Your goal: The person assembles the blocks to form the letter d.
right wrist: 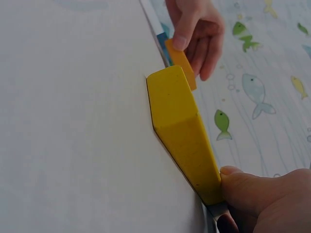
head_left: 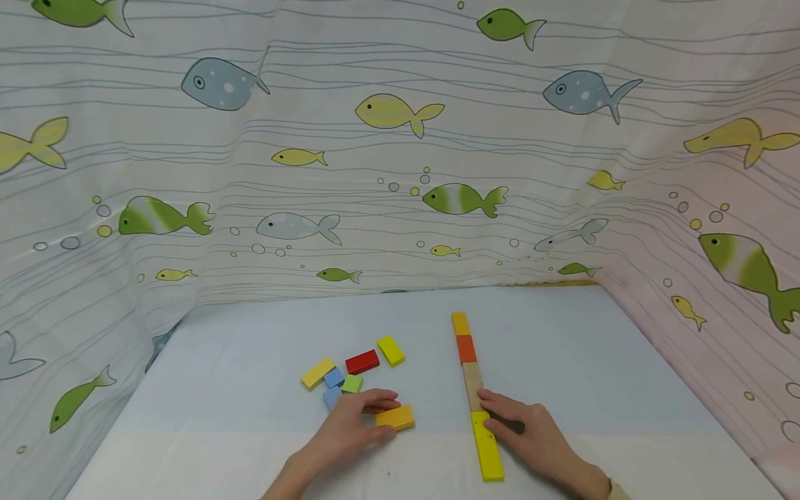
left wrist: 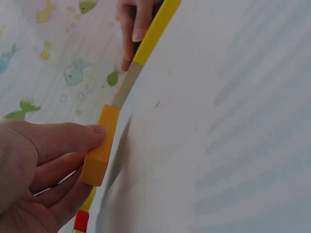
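Observation:
My left hand (head_left: 351, 425) pinches an orange block (head_left: 396, 417) between thumb and fingers; the left wrist view shows this orange block (left wrist: 101, 145) close up. To the right, several blocks lie end to end in a line: a small orange block (head_left: 460, 323) at the far end, a red-orange block (head_left: 466, 349), a plain wooden block (head_left: 473, 385) and a long yellow block (head_left: 487, 448) nearest me. On the line's right side rests my right hand (head_left: 531, 434), thumb against the yellow block and forefinger at the wooden one. The right wrist view shows the yellow block (right wrist: 182, 131) large.
Beyond my left hand lie loose blocks: a yellow-orange one (head_left: 319, 373), a blue one (head_left: 334, 378), a second blue one (head_left: 332, 397), a green one (head_left: 353, 384), a red one (head_left: 362, 362) and a bright yellow one (head_left: 391, 351). A fish-patterned curtain (head_left: 350, 194) surrounds the white table (head_left: 562, 347).

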